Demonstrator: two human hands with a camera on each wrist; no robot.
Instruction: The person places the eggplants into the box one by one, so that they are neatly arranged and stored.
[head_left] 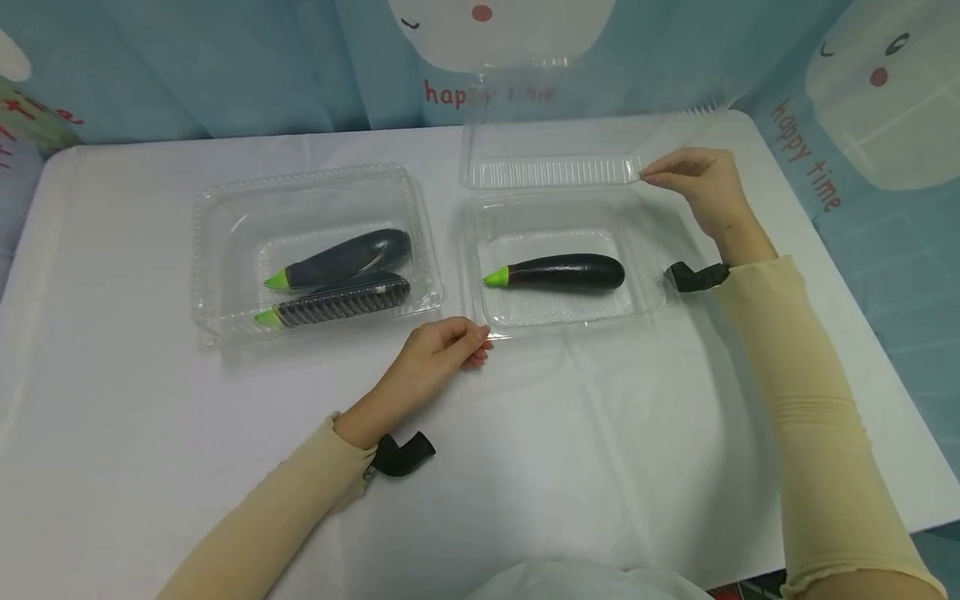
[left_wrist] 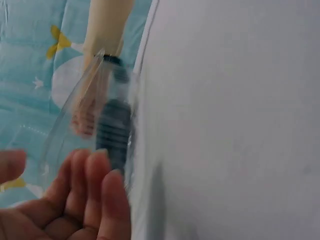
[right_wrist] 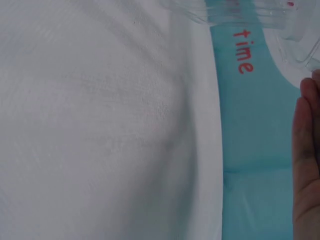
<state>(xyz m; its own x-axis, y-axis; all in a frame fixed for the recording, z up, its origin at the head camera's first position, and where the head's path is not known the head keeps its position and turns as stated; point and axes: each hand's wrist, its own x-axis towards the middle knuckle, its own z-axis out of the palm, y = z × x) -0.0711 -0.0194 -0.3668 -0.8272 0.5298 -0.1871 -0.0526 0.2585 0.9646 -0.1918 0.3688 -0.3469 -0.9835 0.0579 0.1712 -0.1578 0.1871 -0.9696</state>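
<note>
A clear plastic clamshell box [head_left: 572, 323] lies open on the table, with one dark eggplant [head_left: 567, 272] with a green tip in its base. At its near left corner my left hand [head_left: 431, 362] pinches the rim between thumb and fingers; the left wrist view shows these fingers [left_wrist: 102, 187] close to the clear plastic, the contact itself hidden. My right hand [head_left: 701, 183] pinches the near right corner of the raised lid [head_left: 555, 172], behind the base. Only part of that hand [right_wrist: 306, 150] enters the right wrist view.
To the left stands a second clear plastic box [head_left: 225, 242] with two green-tipped eggplants [head_left: 348, 257] inside; its ribbed lid part covers the nearer one. A white cloth [head_left: 112, 400] covers the table. Blue printed curtains [head_left: 225, 67] hang behind and at the right.
</note>
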